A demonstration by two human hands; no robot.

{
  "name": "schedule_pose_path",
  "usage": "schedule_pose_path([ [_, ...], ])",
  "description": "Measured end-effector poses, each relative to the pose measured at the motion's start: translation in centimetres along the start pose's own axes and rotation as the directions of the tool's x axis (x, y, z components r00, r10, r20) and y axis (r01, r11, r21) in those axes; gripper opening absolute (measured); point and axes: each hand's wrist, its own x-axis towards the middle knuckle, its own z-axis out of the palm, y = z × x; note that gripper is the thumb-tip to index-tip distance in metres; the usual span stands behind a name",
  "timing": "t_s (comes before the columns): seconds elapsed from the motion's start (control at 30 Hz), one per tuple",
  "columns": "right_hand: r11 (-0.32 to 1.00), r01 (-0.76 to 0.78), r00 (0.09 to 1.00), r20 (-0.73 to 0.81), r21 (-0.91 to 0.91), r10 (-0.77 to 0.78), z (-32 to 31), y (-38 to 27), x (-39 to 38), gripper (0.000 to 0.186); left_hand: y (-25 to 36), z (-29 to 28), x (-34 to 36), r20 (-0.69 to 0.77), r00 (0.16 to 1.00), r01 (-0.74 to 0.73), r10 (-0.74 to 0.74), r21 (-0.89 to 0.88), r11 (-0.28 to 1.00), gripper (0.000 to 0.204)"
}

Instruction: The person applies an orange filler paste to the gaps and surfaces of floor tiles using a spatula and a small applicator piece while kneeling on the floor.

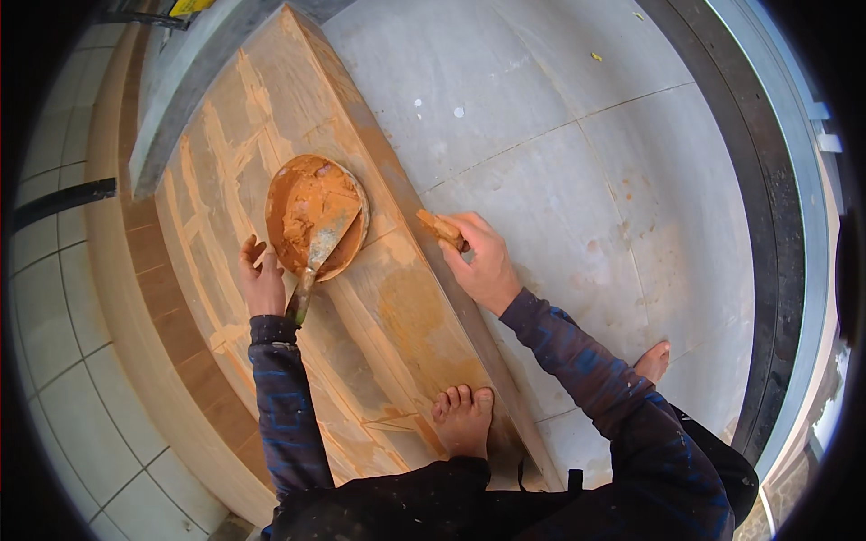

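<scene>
A round bowl of orange putty rests on the wooden panel. A putty knife leans in it, its blade in the putty and its dark handle over the near rim. My left hand is beside the bowl's left rim, fingers slightly bent and apart, with nothing visible in them; whether it touches the rim I cannot tell. My right hand is closed on a small putty-smeared tool with a brown rounded end, by the panel's right edge. Its exact kind is partly hidden by my fingers.
The wooden panel carries orange putty streaks along its joints. My bare foot stands on it; the other foot is on grey floor tiles. A dark-edged metal track curves along the right, with pale tiles at left.
</scene>
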Motion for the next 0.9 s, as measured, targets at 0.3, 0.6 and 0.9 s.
schedule_pose_path([
  [0.3,0.951,-0.028,1.0,-0.022,-0.309,0.022,2.8,-4.6,-4.5,0.036,-4.1,-0.4,3.0,0.121,0.992,-0.018,0.03,-0.096,0.995,0.039],
  [0.6,0.975,-0.057,0.996,-0.073,-0.216,0.042,2.7,-4.8,-1.6,0.038,-2.5,-0.8,-0.6,0.025,0.998,-0.054,0.052,0.081,0.995,0.041],
  [0.9,0.997,-0.081,0.995,0.052,-0.013,0.081,-0.5,-4.1,-1.9,0.037,-6.8,-6.1,-6.1,0.143,0.989,0.019,-0.021,0.012,1.0,0.038],
])
